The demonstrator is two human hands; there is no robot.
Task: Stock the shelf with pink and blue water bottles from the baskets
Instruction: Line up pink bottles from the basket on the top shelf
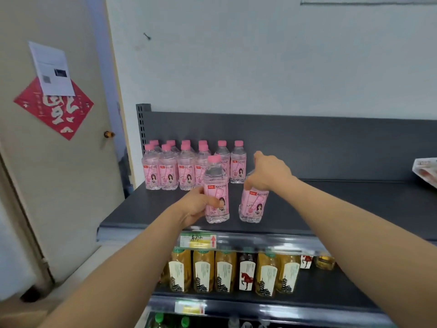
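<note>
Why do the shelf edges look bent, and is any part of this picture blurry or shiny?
Head view: the wide-angle lens bows the top shelf and its price rail. The bottles held by the left hand and right hand read fairly sharp; frame corners and the forearms smear. Soft, even light, faint shadows; glare streaks the lower price rail.

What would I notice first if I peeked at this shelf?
Probably the two hands in the middle, each holding a pink bottle on the dark top shelf: the left hand grips one bottle by its side, the right hand holds another bottle from the top. Behind them, a cluster of matching pink bottles stands at the back left.
</note>
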